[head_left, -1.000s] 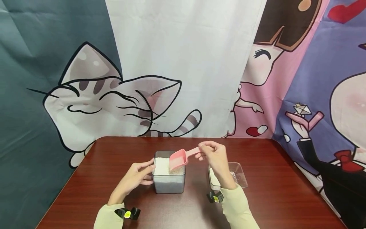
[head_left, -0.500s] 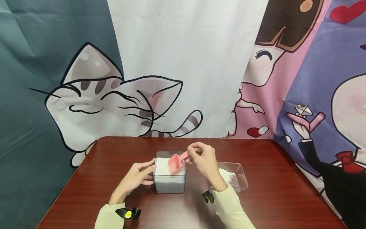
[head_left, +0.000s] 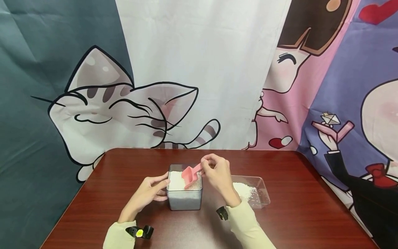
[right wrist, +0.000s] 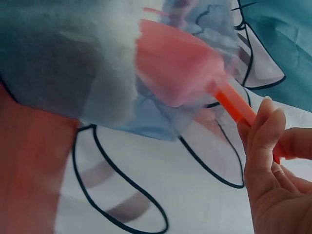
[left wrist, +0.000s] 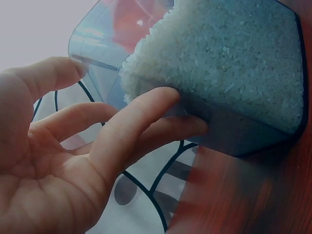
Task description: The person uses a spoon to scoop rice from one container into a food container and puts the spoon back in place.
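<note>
A grey see-through bin (head_left: pixel 185 201), filled with white rice (left wrist: pixel 219 53), stands on the table. My left hand (head_left: pixel 151 189) steadies its left side, with extended fingers (left wrist: pixel 141 114) touching the wall. A pink scoop (head_left: pixel 189 176) has its bowl tilted down at the rice surface inside the bin. My right hand (head_left: pixel 218 174) pinches the scoop's handle (right wrist: pixel 234 102) between thumb and fingers, above the bin's right rim. Through the bin's wall the scoop bowl (right wrist: pixel 180 63) shows blurred in the right wrist view.
To the right of the bin is a shallow clear tray (head_left: pixel 264 193) with a heap of white grains (head_left: pixel 244 190), partly behind my right forearm. Both stand on a reddish-brown table (head_left: pixel 130 166). A printed cloth (head_left: pixel 199 69) hangs behind the table's far edge.
My right hand has moved left with the scoop, whose bowl has tipped downward into the rice. More of the clear tray now shows. My left hand has stayed in place.
</note>
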Demonstrator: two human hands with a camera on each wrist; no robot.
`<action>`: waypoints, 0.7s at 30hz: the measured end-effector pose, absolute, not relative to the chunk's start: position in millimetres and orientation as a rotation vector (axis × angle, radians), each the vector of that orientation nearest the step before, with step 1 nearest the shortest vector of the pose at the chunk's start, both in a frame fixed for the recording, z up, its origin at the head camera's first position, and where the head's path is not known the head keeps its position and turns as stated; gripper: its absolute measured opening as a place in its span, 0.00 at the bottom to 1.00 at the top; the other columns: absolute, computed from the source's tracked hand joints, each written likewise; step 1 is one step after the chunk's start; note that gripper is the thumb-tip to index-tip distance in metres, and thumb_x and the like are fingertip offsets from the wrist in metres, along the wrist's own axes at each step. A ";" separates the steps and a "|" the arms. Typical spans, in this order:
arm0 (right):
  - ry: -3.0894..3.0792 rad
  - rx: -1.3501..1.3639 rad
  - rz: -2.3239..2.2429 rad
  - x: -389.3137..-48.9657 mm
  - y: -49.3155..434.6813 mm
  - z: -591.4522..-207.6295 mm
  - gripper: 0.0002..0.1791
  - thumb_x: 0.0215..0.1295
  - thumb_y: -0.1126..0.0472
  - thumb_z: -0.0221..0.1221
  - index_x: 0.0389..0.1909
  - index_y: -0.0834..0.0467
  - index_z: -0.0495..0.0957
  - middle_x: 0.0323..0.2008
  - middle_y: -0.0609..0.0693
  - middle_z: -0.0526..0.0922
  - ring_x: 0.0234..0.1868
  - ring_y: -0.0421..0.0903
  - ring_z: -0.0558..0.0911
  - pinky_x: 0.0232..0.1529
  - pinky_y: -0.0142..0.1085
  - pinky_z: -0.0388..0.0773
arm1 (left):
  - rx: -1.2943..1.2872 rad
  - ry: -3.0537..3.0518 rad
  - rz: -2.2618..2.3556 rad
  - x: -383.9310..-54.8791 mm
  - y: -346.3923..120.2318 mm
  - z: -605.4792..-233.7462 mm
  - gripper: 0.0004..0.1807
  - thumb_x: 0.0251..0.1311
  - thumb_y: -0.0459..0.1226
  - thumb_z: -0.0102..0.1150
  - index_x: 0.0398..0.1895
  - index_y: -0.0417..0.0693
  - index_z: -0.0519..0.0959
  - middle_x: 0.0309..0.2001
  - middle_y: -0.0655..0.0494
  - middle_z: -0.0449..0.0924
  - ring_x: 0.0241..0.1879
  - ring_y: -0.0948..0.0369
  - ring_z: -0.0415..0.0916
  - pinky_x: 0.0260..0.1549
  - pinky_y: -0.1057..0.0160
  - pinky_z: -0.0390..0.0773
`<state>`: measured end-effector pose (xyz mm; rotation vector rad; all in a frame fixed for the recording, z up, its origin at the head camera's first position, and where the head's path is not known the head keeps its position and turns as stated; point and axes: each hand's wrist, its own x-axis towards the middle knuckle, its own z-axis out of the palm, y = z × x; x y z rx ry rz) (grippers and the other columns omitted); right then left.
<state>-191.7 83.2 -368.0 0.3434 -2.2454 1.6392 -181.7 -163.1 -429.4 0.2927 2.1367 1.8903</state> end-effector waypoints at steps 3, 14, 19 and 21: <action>-2.261 0.299 1.706 -194.3 81.7 -374.5 0.05 0.60 0.68 0.55 0.27 0.64 0.78 0.17 0.54 0.81 0.17 0.50 0.81 0.20 0.39 0.82 | 0.295 2.134 1.891 -181.7 -162.8 -429.5 0.33 0.61 0.44 0.55 0.65 0.36 0.61 0.54 0.31 0.70 0.35 0.50 0.81 0.34 0.47 0.80; -2.288 0.217 1.932 -180.7 70.4 -363.9 0.06 0.60 0.72 0.53 0.29 0.74 0.76 0.21 0.67 0.81 0.20 0.56 0.82 0.25 0.44 0.82 | 0.295 2.132 1.895 -180.4 -163.8 -428.3 0.33 0.61 0.44 0.55 0.65 0.36 0.61 0.56 0.30 0.68 0.36 0.49 0.81 0.34 0.47 0.80; -2.219 0.085 2.125 -189.4 74.9 -374.7 0.08 0.59 0.71 0.55 0.32 0.75 0.76 0.22 0.65 0.82 0.19 0.49 0.82 0.26 0.40 0.83 | 0.285 2.142 1.888 -180.3 -163.0 -428.6 0.33 0.60 0.44 0.56 0.65 0.36 0.62 0.55 0.31 0.70 0.36 0.50 0.81 0.34 0.48 0.80; -2.158 0.011 2.226 -195.2 78.0 -383.5 0.09 0.59 0.71 0.55 0.34 0.76 0.75 0.23 0.63 0.82 0.18 0.46 0.82 0.26 0.38 0.83 | 0.286 2.146 1.882 -180.4 -162.4 -428.4 0.33 0.60 0.45 0.57 0.64 0.37 0.62 0.55 0.31 0.70 0.36 0.50 0.81 0.35 0.47 0.80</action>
